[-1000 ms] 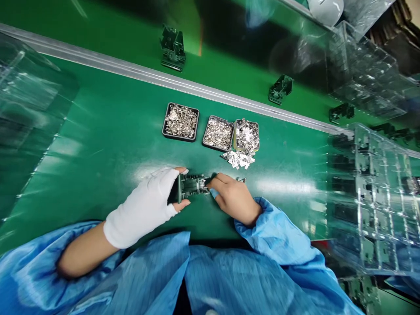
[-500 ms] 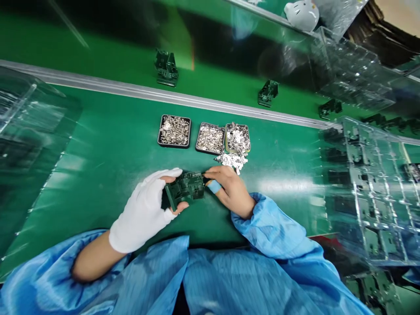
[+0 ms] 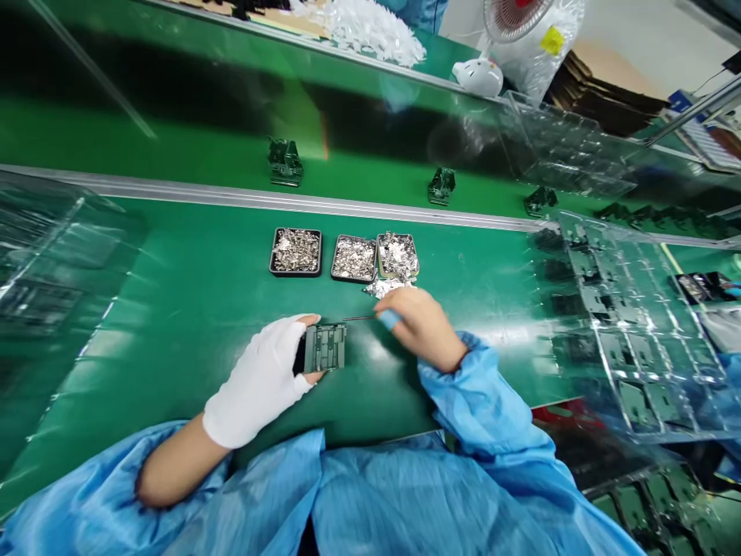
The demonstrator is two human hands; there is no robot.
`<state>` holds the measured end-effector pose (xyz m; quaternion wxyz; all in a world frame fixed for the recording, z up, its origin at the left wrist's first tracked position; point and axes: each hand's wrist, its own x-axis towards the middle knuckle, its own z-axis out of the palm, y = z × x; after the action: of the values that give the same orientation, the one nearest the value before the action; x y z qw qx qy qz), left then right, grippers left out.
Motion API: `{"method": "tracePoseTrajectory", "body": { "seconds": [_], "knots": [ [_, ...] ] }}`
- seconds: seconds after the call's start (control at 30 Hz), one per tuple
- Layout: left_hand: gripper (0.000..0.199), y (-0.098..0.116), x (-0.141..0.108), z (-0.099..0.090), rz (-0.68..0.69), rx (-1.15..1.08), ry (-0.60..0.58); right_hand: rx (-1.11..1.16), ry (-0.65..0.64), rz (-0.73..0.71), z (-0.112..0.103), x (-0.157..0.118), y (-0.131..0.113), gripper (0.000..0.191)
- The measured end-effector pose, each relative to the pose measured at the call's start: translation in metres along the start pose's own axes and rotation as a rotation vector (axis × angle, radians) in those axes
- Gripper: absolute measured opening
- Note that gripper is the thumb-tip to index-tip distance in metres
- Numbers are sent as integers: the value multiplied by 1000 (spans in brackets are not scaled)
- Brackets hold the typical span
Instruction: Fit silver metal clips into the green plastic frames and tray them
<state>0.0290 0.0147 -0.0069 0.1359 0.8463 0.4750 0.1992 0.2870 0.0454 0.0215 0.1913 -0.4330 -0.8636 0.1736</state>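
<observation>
My left hand (image 3: 263,378), in a white glove with bare fingertips, grips a green plastic housing (image 3: 326,347) by its edges. The housing's slotted, ribbed face is turned up toward me. My right hand (image 3: 420,324), bare with a light blue wrap on one finger, is closed on a thin dark rod (image 3: 359,318). The rod points left, its tip close to the housing's upper right corner but apart from it. The rod's other end is hidden in the fingers. Beyond the hands lie small shiny metal pieces (image 3: 387,287), spilled on the green mat.
Small trays of metal parts, a left tray (image 3: 296,273), a middle tray (image 3: 353,279) and a right tray (image 3: 415,266), stand ahead. Behind a metal rail (image 3: 231,200) sit several green housings (image 3: 285,164). Clear plastic trays (image 3: 622,340) are at the right, more at the left (image 3: 40,255).
The housing has turned so its slotted face shows. My right hand has moved away from it to the right, and the thin rod now shows. The view has tilted upward.
</observation>
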Motion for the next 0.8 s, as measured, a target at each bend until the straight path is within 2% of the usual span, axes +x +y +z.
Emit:
{"method": "tracePoseTrajectory", "body": {
  "seconds": [0.03,0.1,0.2,0.27,0.37,0.47,0.53,0.6,0.67,0.8],
  "knots": [
    [49,0,1,0,-20,-2,-16,-84,-1,143,-5,0,10,21],
    [49,1,2,1,-35,1,-45,-209,-63,300,-10,0,25,25],
    [55,0,2,4,-45,-4,-62,-281,-159,343,-8,1,36,26],
    [60,-1,0,4,-51,-12,-54,-295,-180,341,-7,1,36,24],
    [68,-4,-3,3,-8,-61,-16,-218,-132,329,-15,-2,35,19],
    [74,-3,-3,0,28,-182,53,85,36,317,-26,-6,31,10],
    [69,-1,-2,0,-2,-247,63,301,132,291,-26,-5,23,6],
    [57,1,-1,0,-25,-272,33,422,158,225,-18,-1,11,11],
    [49,3,1,0,-8,-283,23,439,141,126,-6,4,-4,19],
    [35,4,6,-7,-30,-306,161,430,142,-51,14,10,-32,17]
  ]
}}
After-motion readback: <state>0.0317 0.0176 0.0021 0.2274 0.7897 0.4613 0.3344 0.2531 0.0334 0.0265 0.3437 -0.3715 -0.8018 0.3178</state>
